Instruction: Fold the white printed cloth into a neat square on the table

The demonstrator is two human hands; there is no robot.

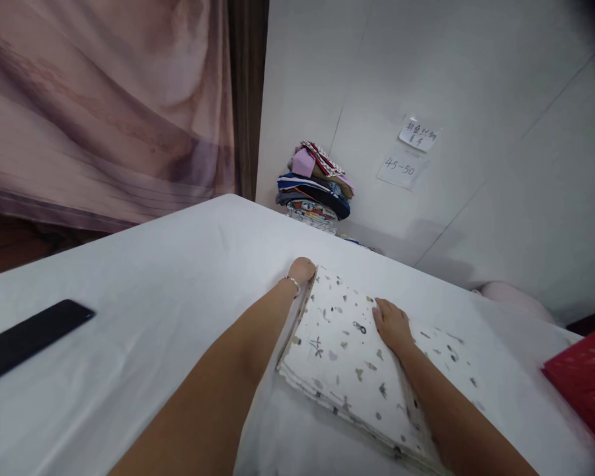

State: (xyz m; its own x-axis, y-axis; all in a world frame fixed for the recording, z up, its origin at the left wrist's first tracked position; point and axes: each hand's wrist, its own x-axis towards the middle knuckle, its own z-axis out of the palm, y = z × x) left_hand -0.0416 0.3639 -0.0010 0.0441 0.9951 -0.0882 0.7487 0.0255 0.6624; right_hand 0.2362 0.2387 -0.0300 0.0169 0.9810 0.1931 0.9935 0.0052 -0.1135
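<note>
The white table [168,291] spreads around the folded cloth [342,357] under my right hand [393,325]; the cloth should feel light, soft and limp, best taken by its corners. That hand lies flat, gripping nothing; my left hand [302,270] curls at the far corner, its hold hidden.

The cloth [342,350], lower centre, is white with small grey, tan and black motifs; the table [178,284] is plain white. Upper left, the curtain [119,99] is pink; lower left, the flat slab [34,338] black.
</note>
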